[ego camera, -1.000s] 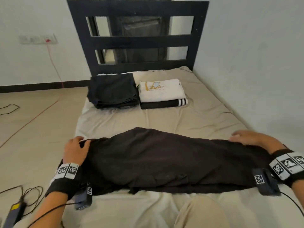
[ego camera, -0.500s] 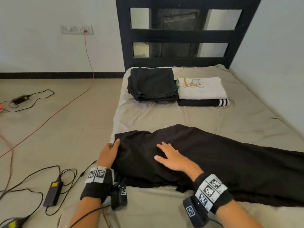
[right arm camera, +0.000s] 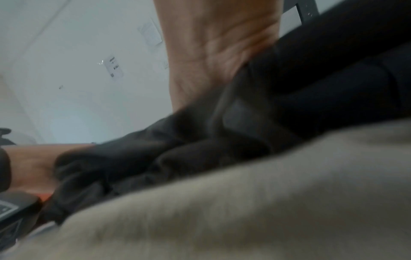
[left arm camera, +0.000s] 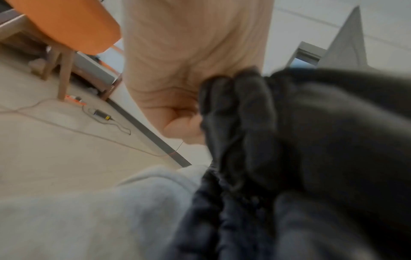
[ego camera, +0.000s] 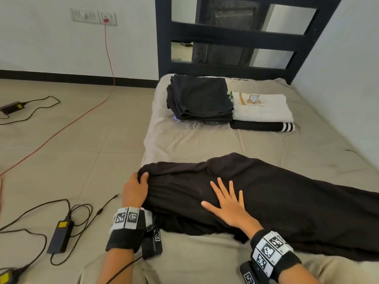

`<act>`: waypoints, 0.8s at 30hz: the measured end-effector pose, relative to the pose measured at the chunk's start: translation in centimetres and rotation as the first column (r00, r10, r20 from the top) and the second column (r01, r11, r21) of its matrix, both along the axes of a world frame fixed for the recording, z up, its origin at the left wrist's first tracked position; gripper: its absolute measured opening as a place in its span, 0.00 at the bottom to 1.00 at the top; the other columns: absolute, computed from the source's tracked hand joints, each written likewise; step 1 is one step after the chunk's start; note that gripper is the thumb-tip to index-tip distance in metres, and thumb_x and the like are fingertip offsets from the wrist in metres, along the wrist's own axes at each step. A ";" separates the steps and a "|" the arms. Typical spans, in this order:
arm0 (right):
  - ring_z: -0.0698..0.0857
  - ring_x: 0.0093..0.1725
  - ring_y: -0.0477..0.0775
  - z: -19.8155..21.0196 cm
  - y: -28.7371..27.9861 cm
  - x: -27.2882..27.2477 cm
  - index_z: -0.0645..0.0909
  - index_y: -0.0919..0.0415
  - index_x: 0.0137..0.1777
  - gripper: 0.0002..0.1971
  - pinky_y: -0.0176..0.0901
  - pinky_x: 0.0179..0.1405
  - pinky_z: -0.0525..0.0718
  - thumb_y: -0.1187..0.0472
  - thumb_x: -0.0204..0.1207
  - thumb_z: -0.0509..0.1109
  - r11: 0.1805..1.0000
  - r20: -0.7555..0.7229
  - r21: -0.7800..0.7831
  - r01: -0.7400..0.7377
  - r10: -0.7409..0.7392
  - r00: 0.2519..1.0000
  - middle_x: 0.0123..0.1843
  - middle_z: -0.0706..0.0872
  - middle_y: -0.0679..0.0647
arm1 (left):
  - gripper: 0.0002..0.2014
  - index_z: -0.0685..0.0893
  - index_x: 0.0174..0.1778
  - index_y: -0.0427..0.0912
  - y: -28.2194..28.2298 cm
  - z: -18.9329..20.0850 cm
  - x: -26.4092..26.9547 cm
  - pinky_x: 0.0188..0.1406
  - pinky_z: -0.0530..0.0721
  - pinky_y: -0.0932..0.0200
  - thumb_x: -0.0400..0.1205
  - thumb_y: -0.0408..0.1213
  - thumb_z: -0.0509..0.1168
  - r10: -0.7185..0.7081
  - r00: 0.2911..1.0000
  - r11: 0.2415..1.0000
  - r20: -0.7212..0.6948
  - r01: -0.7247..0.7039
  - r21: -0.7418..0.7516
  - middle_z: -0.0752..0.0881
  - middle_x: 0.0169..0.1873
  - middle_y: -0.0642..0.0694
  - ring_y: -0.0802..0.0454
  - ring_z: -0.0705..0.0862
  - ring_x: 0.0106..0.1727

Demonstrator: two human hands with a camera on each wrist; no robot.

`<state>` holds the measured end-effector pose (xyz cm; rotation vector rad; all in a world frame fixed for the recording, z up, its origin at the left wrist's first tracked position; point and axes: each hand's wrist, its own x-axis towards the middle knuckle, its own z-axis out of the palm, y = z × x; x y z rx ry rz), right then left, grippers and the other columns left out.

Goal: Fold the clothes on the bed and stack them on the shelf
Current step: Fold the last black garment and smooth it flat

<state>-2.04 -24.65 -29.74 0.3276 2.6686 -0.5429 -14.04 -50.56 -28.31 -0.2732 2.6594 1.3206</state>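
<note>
Black garment (ego camera: 276, 203) is lying stretched across the near part of the bed (ego camera: 205, 144), running from the left edge out past the right side of the head view. It looks like trousers folded lengthwise, but I can't say for sure.

Left hand (ego camera: 134, 191) is sitting at the garment's left end, by the mattress edge. Its fingers (ego camera: 143, 177) are curling round the bunched cloth there; the left wrist view (left arm camera: 177, 91) is showing gathered black fabric (left arm camera: 240, 112) pinched against the palm, so the grip is closed on cloth.

Right hand (ego camera: 229, 203) is resting flat on top of the garment, just right of the left hand. Its fingers (ego camera: 223, 186) are straight and spread, palm down, holding nothing. The right wrist view is blurred; it is only showing the heel of the palm (right arm camera: 222, 44) lying against dark cloth (right arm camera: 311, 88) above the beige sheet (right arm camera: 244, 202).

Near the headboard (ego camera: 231, 35), two folded stacks are sitting side by side and touching: a dark pile (ego camera: 201, 99) on the left, and a white shirt with a gold print (ego camera: 260, 107) lying on a black piece with white stripes (ego camera: 264, 127) on the right. Both are well apart from the garment being handled.

On the floor (ego camera: 71, 152) left of the bed, a power brick (ego camera: 60, 236) with black cables is lying near the left wrist, and a red cable (ego camera: 108, 50) is running up to a wall socket (ego camera: 93, 16).
</note>
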 end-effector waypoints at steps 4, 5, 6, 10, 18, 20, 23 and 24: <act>0.30 0.84 0.54 2.2 0.3 -0.1 0.40 0.40 0.85 0.51 0.68 0.79 0.33 0.22 0.67 0.57 0.991 0.084 -0.136 0.018 -0.007 0.996 0.85 0.33 0.41 | 0.30 0.79 0.35 0.39 -0.2 1.3 0.2 0.50 0.80 0.49 0.79 0.67 0.58 -0.063 0.982 0.970 0.181 0.018 0.241 0.84 0.38 0.41 0.41 0.83 0.46; 0.33 0.84 0.52 3.0 0.2 0.2 0.45 0.40 0.85 0.52 0.67 0.80 0.34 0.22 0.65 0.61 0.974 0.070 -0.221 0.042 -0.027 0.997 0.86 0.37 0.40 | 0.28 0.81 0.39 0.41 -0.1 2.2 0.4 0.49 0.81 0.50 0.79 0.67 0.59 -0.080 0.968 0.942 0.236 -0.004 0.335 0.84 0.41 0.43 0.44 0.83 0.47; 0.35 0.85 0.49 3.8 0.1 0.5 0.49 0.40 0.85 0.52 0.66 0.81 0.35 0.23 0.64 0.64 0.949 0.042 -0.310 0.047 -0.036 0.999 0.86 0.41 0.39 | 0.26 0.81 0.45 0.43 0.0 2.9 0.6 0.47 0.82 0.53 0.78 0.66 0.61 -0.130 0.951 0.912 0.280 0.003 0.410 0.84 0.44 0.46 0.48 0.83 0.48; 0.32 0.83 0.43 4.4 -1.2 2.2 0.45 0.37 0.84 0.59 0.61 0.80 0.32 0.33 0.59 0.79 0.916 0.009 -0.355 -0.188 0.204 0.979 0.86 0.39 0.36 | 0.21 0.73 0.67 0.56 -0.3 4.4 1.9 0.39 0.83 0.66 0.79 0.51 0.69 -0.479 0.826 0.834 0.298 0.322 0.448 0.83 0.52 0.61 0.64 0.82 0.50; 0.34 0.85 0.53 2.4 -2.1 3.9 0.42 0.41 0.85 0.53 0.65 0.81 0.36 0.41 0.71 0.76 0.958 -0.028 -0.158 -0.239 0.238 0.971 0.87 0.38 0.43 | 0.39 0.73 0.71 0.44 -2.4 2.7 2.9 0.54 0.86 0.49 0.69 0.62 0.74 -0.416 0.892 0.889 0.178 0.357 0.285 0.82 0.61 0.47 0.45 0.83 0.61; 0.39 0.86 0.54 2.7 -3.2 4.2 0.45 0.44 0.86 0.52 0.65 0.82 0.40 0.36 0.69 0.74 0.967 -0.114 -0.143 -0.209 0.194 0.974 0.87 0.42 0.45 | 0.24 0.73 0.67 0.40 -1.9 3.1 2.9 0.46 0.86 0.50 0.83 0.54 0.64 -0.298 0.935 0.927 0.194 0.235 0.293 0.81 0.60 0.41 0.44 0.83 0.56; 0.42 0.86 0.58 2.4 -5.2 4.8 0.44 0.45 0.86 0.46 0.65 0.82 0.43 0.39 0.76 0.69 0.963 -0.180 -0.029 -0.269 0.259 0.949 0.88 0.44 0.48 | 0.17 0.73 0.62 0.40 -1.4 3.1 3.1 0.53 0.85 0.44 0.86 0.49 0.60 -0.203 0.966 0.960 0.158 0.164 0.229 0.80 0.60 0.35 0.40 0.82 0.56; 0.42 0.86 0.60 2.1 -5.6 5.0 0.43 0.46 0.86 0.44 0.65 0.81 0.43 0.41 0.79 0.66 0.955 -0.158 0.020 -0.296 0.295 0.942 0.88 0.42 0.50 | 0.18 0.71 0.64 0.40 -1.5 2.7 3.3 0.58 0.83 0.42 0.84 0.47 0.63 -0.198 0.969 0.972 0.148 0.174 0.159 0.80 0.61 0.34 0.38 0.82 0.58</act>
